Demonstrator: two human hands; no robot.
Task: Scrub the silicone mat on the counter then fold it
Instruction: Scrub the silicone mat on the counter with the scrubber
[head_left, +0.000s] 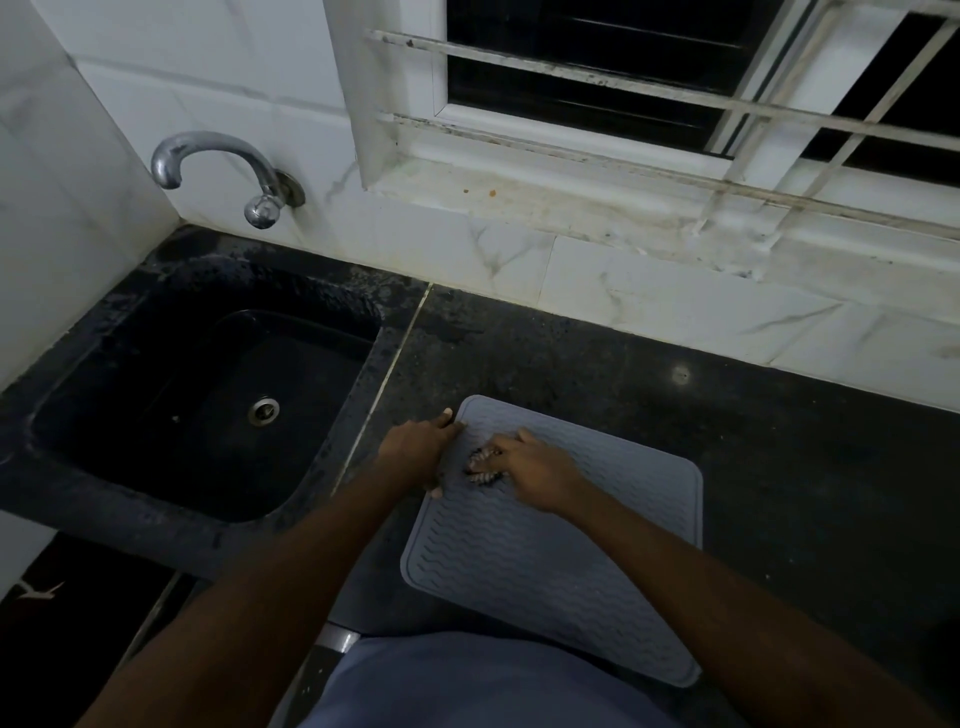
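A grey silicone mat (561, 561) with a wavy ribbed surface lies flat on the black counter (779, 467), in front of me. My left hand (421, 449) rests on the mat's left edge near its far corner, fingers pressing down on it. My right hand (535, 470) is closed on a small dark scrubber (480, 465) with pale bristles, held against the mat's far left part. The near edge of the mat reaches the counter's front, next to my blue shirt.
A black sink (197, 410) with a metal drain is set into the counter to the left. A chrome tap (218, 166) sticks out of the white tiled wall above it. A barred window with a stained sill (571, 202) runs behind the counter.
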